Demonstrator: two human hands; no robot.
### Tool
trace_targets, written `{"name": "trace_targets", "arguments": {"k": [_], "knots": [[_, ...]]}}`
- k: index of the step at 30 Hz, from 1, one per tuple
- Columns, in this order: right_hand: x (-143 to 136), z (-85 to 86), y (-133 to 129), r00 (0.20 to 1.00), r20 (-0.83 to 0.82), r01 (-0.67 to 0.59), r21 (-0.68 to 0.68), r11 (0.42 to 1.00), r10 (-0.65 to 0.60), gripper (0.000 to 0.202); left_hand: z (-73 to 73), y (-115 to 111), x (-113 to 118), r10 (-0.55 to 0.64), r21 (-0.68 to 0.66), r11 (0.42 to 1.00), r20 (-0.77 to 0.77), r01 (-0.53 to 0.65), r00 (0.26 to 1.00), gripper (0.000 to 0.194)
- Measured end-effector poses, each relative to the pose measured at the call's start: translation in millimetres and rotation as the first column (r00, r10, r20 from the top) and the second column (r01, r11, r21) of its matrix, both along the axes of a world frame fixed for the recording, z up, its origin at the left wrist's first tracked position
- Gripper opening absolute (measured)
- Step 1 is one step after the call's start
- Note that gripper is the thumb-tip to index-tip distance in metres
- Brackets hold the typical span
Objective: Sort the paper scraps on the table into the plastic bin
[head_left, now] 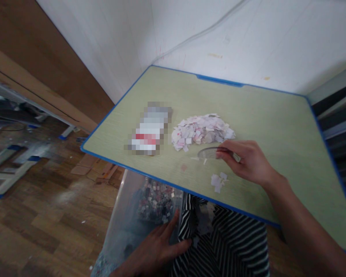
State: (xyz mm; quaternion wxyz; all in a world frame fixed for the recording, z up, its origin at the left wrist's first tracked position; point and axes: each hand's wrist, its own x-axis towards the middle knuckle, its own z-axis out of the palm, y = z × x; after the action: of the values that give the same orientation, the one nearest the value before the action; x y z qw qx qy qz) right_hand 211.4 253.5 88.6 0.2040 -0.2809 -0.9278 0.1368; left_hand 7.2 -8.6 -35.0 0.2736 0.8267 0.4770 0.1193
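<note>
My right hand [245, 159] is closed over the green table, pinching a thin, see-through round disc [208, 153] by its right side. Just behind the disc lies a heap of small cut paper pieces [202, 130], mostly white with some pink. A few loose paper scraps [218, 181] are in front of it, near the table's edge. Below the tabletop, my left hand [158, 244] lies with fingers stretched and thumb apart by the right wall of a clear plastic bin [118, 204]. Inside the bin are many small paper pieces [158, 198].
A blurred-out rectangular item [150, 129] lies left of the heap on the blue-edged table [276, 127]. Striped cloth [227, 238] covers my lap. Flat cardboard [93, 167] and metal legs [14, 177] are on the wooden floor. A white wall [248, 42] stands behind the table.
</note>
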Motion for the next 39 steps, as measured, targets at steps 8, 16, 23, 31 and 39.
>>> {"name": "trace_targets", "arguments": {"k": [8,16,23,31,39], "knots": [[-1,2.5,0,1.0,0.006,0.03,-0.008,1.0,-0.03,0.019,19.9,9,-2,-0.08,0.008,0.997,-0.023,0.08,0.997,0.075],[17,19.5,8,0.999,-0.033,-0.043,-0.2,0.979,0.037,0.021,12.5,8,-1,-0.089,0.048,0.995,0.0,0.089,0.996,0.078],[16,10.6,18,0.996,-0.085,-0.023,-0.299,0.954,-0.003,0.018,19.5,10,-2,-0.09,-0.022,0.996,0.02,0.091,0.996,0.082],[12,6.9,15,0.989,-0.144,-0.076,-0.382,0.921,0.022,0.019,17.8,10,0,-0.073,0.008,0.997,0.022,0.073,0.997,0.074],[-8,-1.1,3,0.985,-0.097,-0.17,-0.384,0.907,0.143,0.021,13.2,8,-1,-0.109,-0.061,0.992,0.009,0.11,0.994,0.082]]}}
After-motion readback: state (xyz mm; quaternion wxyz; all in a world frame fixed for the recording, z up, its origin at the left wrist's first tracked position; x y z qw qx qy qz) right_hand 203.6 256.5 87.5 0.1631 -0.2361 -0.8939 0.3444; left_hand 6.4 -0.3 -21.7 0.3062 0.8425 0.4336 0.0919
